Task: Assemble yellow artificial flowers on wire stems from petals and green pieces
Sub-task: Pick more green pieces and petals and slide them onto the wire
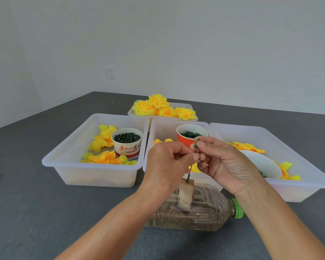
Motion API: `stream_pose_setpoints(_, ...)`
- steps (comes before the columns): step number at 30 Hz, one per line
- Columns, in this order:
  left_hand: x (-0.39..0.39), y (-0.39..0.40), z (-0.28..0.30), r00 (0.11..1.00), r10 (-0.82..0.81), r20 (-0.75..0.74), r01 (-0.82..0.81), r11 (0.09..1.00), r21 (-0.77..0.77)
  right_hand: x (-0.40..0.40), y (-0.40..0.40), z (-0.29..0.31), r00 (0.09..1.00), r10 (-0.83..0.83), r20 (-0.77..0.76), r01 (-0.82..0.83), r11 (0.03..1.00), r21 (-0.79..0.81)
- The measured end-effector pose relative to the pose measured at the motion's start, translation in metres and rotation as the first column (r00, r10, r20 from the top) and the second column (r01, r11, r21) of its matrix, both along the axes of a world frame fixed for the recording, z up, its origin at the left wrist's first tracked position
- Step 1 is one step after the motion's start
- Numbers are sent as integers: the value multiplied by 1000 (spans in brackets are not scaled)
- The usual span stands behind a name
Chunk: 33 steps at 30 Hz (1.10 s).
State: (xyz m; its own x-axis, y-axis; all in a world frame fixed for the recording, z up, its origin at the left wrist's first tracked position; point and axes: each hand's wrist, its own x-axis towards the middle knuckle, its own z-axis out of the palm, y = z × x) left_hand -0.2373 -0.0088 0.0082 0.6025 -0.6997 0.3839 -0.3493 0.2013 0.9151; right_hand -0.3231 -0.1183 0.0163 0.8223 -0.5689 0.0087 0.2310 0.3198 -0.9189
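From the head camera, both hands meet over the near middle of the grey tabletop. The left hand pinches a thin green wire stem between thumb and fingers, and the right hand pinches a small green piece at the stem's top, fingers curled around it. The stem stands upright in a wooden block fixed on a clear plastic bottle that lies on its side near the front edge, filled with brown grain, its green cap pointing right.

Behind the hands sit three translucent bins side by side. The left bin holds loose yellow petals and a paper bowl of dark green pieces. The middle bin holds a red cup of green rings and some petals. The right bin holds petals and a white bowl. Toward the far edge, a fourth tray carries finished yellow flowers.
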Motion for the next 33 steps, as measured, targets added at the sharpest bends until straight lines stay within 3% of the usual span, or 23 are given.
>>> stream_pose_setpoints(3,-1,0,1,1000,-5,1,5,1000,0,-3,-1,3,1000,-22,15,25,977,-210)
stream_pose_setpoints(7,0,0,0,1000,-7,-8,7,1000,14,-8,0,10,991,-84,107,129,827,-547)
stream_pose_setpoints(11,0,0,0,1000,-3,-4,3,1000,23,-10,1,15,987,-75,145,155,712,-685)
stream_pose_setpoints(21,0,-1,0,1000,-9,-11,10,1000,21,-9,3,8,978,-101,185,202,693,-692)
stream_pose_setpoints(26,0,0,1,1000,0,-2,0,1000,27,-9,3,1,967,-111,231,226,797,-561)
stream_pose_setpoints(31,0,0,0,991,83,102,-89,995,52,-8,0,0,978,-137,159,199,838,-508)
stream_pose_setpoints(33,0,0,0,992,82,94,-87,995,50,-7,0,0,985,-98,141,146,908,-392)
